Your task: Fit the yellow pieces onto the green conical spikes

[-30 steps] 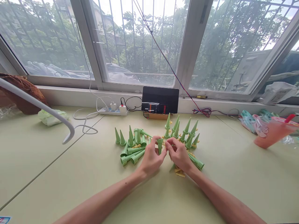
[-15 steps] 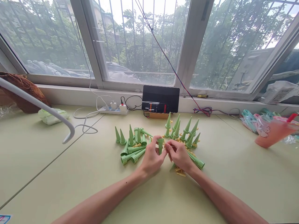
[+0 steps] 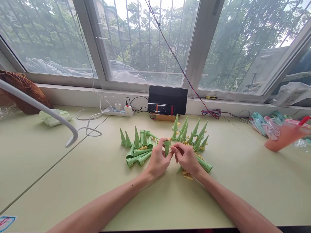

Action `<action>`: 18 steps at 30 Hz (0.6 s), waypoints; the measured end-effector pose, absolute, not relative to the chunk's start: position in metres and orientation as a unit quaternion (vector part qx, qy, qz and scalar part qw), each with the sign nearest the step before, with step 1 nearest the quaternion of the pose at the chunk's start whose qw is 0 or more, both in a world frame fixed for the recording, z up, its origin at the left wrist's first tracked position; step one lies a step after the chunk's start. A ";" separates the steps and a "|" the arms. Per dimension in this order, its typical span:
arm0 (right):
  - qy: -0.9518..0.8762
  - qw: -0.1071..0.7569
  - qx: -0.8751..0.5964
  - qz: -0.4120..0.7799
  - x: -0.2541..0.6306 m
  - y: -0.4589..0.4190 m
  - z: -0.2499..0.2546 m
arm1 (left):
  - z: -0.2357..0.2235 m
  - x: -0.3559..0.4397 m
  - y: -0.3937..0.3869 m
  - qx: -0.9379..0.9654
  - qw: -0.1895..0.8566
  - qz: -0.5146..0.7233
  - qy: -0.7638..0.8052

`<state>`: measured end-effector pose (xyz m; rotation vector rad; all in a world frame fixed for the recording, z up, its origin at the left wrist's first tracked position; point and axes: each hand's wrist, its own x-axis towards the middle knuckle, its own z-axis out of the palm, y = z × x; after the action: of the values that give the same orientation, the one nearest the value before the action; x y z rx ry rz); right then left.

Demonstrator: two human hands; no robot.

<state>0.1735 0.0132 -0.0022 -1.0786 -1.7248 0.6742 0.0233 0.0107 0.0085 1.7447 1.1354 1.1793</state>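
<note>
My left hand (image 3: 157, 160) is closed around a green plastic cone spike (image 3: 167, 147), held wide end up over the pale green table (image 3: 73, 181). My right hand (image 3: 186, 158) pinches a small yellow piece (image 3: 172, 149) against the spike's side. Left of my hands, several green spikes (image 3: 137, 149) stand or lie in a heap. Behind my right hand, several more spikes (image 3: 190, 134) stand upright with yellow bits on them. Loose yellow pieces (image 3: 186, 174) lie under my right wrist.
A black device with a phone (image 3: 167, 105) stands at the window sill, beside a power strip with cables (image 3: 118, 112). A white curved tube (image 3: 39, 108) crosses the left. A pink drink bag (image 3: 284, 136) and coloured packets (image 3: 261, 122) sit at right.
My hands have stayed together on the spike with small finger movements. The view has shifted slightly, so everything sits a little higher and closer.
</note>
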 end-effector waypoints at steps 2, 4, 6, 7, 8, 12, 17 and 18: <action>-0.707 0.475 -0.445 0.277 0.174 0.013 -0.002 | 0.008 0.023 0.011 0.683 0.360 0.458 0.442; -0.707 0.472 -0.451 0.273 0.173 0.012 -0.001 | 0.007 0.023 0.011 0.690 0.350 0.455 0.441; -0.706 0.471 -0.455 0.270 0.173 0.012 -0.001 | 0.007 0.023 0.010 0.698 0.339 0.452 0.440; -0.706 0.471 -0.456 0.269 0.173 0.012 -0.001 | 0.007 0.023 0.010 0.702 0.335 0.449 0.439; -0.705 0.472 -0.456 0.270 0.173 0.012 -0.001 | 0.006 0.023 0.009 0.706 0.332 0.447 0.438; -0.705 0.472 -0.454 0.273 0.173 0.012 -0.002 | 0.004 0.023 0.009 0.716 0.313 0.444 0.439; -0.701 0.472 -0.458 0.276 0.172 0.012 -0.002 | 0.003 0.025 0.009 0.725 0.296 0.449 0.430; -0.700 0.473 -0.458 0.278 0.172 0.012 -0.002 | 0.003 0.025 0.009 0.726 0.295 0.450 0.428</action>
<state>0.1724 0.0122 -0.0018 -1.1207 -1.7121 0.6794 0.0249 0.0087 0.0028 1.9326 1.1392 1.1970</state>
